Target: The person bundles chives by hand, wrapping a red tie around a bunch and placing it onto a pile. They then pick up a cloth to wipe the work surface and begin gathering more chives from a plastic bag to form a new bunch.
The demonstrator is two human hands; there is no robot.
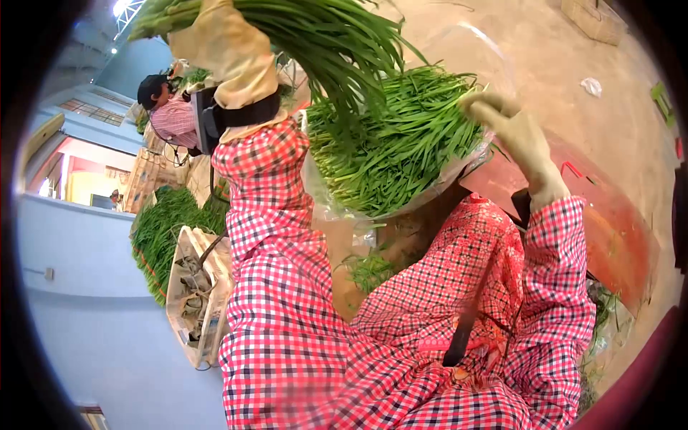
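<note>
Our left hand [223,44], in a cream glove, is closed tight around a bunch of long green leafy stalks [326,36] held up high. Our right hand [513,127] grips the edge of a clear plastic bag [331,206] just beside it. The bag is stuffed with cut green stalks [394,147].
</note>
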